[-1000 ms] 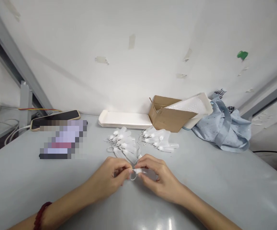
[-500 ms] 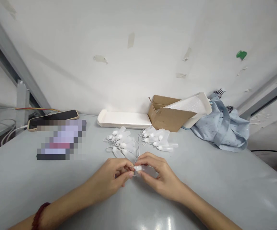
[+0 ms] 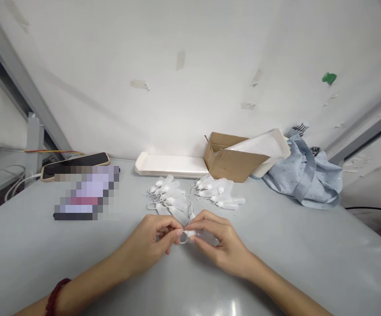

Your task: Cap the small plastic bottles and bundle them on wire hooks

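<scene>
My right hand [image 3: 218, 237] is closed around a small translucent plastic squeeze bottle [image 3: 208, 238] with a white top, lying sideways just above the table. The fingers cover part of its body. At the bottle's left end, my left hand [image 3: 162, 235] pinches the thin white cap strap [image 3: 183, 240], which curves in a loop below the fingertips. Whether the tiny cap itself is in the pinch is hidden. Just beyond my hands lies a group of similar squeeze bottles [image 3: 177, 202], with a second group of bottles [image 3: 221, 186] to its right.
White flat trays [image 3: 173, 164] are stacked along the wall beside an open cardboard box [image 3: 239, 164]. A light blue cloth bag [image 3: 318, 180] slumps at the right. A phone [image 3: 78, 164] and a pixelated device [image 3: 88, 193] lie at the left of the grey table [image 3: 61, 250].
My left fingers have drawn slightly left from the bottle's top, and the strap loop shows more plainly. My right hand keeps its hold. The camera view has shifted a little.
</scene>
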Demonstrator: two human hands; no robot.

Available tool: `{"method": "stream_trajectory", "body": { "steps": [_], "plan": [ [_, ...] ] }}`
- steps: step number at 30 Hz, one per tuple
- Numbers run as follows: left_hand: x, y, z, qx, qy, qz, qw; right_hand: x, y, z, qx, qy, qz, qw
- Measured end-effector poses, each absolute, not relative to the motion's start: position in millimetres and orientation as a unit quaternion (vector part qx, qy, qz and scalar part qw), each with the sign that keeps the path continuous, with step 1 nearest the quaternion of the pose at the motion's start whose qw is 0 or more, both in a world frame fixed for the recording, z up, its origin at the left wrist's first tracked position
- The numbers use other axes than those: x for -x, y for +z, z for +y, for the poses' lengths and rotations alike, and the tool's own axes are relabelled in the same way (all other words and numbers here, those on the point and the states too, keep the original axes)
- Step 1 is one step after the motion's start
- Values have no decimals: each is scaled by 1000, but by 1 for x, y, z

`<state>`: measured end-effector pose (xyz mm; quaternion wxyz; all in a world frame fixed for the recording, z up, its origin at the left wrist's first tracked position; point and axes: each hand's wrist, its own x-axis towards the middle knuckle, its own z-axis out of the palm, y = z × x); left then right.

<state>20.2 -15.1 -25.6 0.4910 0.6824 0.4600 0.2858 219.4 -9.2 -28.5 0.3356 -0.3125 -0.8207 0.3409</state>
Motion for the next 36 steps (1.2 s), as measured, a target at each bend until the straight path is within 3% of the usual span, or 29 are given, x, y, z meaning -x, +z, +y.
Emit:
{"method": "stream_trajectory", "body": {
  "steps": [17,25,36],
  "plan": [
    [-20,-33,-13,-663,260,456,534,-215,-31,-11,328,335,-819,332],
    [-12,-22,-4,-684,228,461,518,-215,-30,-11,377,333,-812,295],
    [19,-26,30,-625,288,542,482,-218,-37,0,457,259,-824,211]
  ]
}}
